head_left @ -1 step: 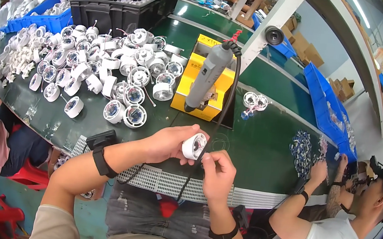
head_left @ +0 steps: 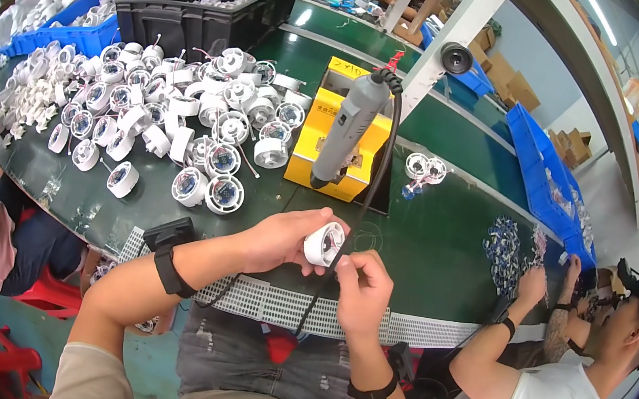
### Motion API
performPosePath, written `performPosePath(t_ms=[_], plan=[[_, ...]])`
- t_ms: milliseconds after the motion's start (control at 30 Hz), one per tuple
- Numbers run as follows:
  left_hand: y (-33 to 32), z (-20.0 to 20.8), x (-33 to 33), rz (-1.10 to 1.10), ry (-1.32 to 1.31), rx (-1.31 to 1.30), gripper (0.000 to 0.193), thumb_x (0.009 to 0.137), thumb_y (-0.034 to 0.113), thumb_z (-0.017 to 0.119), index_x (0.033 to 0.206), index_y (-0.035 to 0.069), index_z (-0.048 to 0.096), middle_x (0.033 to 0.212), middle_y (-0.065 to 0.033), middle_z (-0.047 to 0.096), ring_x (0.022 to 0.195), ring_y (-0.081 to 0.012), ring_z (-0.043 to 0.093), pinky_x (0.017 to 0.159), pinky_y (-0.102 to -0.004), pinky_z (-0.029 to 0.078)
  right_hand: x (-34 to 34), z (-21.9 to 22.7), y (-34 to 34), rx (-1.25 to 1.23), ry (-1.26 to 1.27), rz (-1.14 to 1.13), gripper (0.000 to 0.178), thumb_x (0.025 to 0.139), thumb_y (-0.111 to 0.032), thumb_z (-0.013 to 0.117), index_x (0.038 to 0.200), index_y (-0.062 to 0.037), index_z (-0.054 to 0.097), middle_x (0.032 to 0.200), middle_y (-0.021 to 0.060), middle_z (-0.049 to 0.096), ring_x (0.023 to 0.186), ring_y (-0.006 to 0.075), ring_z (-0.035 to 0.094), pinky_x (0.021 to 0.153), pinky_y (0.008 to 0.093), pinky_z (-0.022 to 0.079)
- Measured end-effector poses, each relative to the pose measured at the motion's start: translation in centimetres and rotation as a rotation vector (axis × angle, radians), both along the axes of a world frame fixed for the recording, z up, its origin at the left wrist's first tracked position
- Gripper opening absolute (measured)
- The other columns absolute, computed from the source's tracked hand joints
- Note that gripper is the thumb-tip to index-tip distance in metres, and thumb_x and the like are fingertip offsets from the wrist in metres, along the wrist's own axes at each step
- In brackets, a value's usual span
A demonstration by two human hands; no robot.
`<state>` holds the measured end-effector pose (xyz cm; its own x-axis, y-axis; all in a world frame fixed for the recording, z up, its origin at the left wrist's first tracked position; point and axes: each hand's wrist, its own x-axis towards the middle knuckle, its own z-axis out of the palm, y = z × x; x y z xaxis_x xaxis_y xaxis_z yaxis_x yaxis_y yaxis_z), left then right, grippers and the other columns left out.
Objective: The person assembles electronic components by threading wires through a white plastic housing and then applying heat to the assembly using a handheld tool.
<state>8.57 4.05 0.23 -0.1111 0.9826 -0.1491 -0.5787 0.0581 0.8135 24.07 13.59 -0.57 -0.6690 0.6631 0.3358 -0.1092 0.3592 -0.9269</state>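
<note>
Between the thumb and fingers of my left hand (head_left: 281, 239), a white round plastic housing (head_left: 315, 246) is held above the front of the table, its open side turned to the right. Thin wires show inside it. My right hand (head_left: 365, 294) is closed in a pinch close by the housing's open side; what lies between its fingertips is too small to make out. A black cable (head_left: 369, 198) passes in front of the housing. Beyond my hands, a grey pen-shaped power tool (head_left: 352, 127) stands tilted in front of a yellow box-shaped machine (head_left: 309, 145).
Many white housings (head_left: 223, 196) lie heaped at the left, before a black crate (head_left: 197, 27) and a blue bin (head_left: 72, 38). Two white rings (head_left: 426, 168) sit right of the machine. Co-workers sit on both sides; small parts (head_left: 501, 254) lie by the right one (head_left: 545, 394).
</note>
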Motion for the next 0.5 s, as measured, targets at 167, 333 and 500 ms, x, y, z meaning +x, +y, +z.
performPosePath(t_ms=[167, 333, 500], plan=[[0.1, 0.2, 0.4, 0.062, 0.033, -0.048, 0.047, 0.104, 0.040, 0.030, 0.121, 0.004, 0.054, 0.097, -0.0068, 0.064, 0.083, -0.0150, 0.064, 0.067, -0.0289, 0.054, -0.5, 1.0, -0.7, 0.465, 0.007, -0.088, 0.010, 0.077, -0.001, 0.069, 0.073, 0.0003, 0.060, 0.070, 0.0061, 0.054, 0.066, 0.0181, 0.052, 0.056, 0.0293, 0.042], [0.0, 0.4, 0.2, 0.042, 0.050, -0.102, 0.047, 0.104, 0.040, 0.031, 0.121, 0.003, 0.054, 0.099, -0.0067, 0.064, 0.087, -0.0146, 0.064, 0.069, -0.0290, 0.055, -0.3, 1.3, -1.2, 0.656, 0.005, -0.141, 0.010, 0.073, -0.001, 0.071, 0.074, -0.0019, 0.061, 0.071, 0.0085, 0.056, 0.068, 0.0241, 0.054, 0.057, 0.0327, 0.044], [-0.1, 0.1, 0.2, -0.033, 0.039, -0.100, 0.043, 0.103, 0.036, 0.036, 0.125, 0.003, 0.053, 0.106, -0.0075, 0.063, 0.094, -0.0152, 0.063, 0.078, -0.0313, 0.055, -0.6, 1.3, -1.3, 0.526, -0.067, -0.165, 0.010, 0.074, 0.001, 0.072, 0.081, -0.0008, 0.065, 0.073, 0.0088, 0.056, 0.070, 0.0230, 0.058, 0.060, 0.0307, 0.047]])
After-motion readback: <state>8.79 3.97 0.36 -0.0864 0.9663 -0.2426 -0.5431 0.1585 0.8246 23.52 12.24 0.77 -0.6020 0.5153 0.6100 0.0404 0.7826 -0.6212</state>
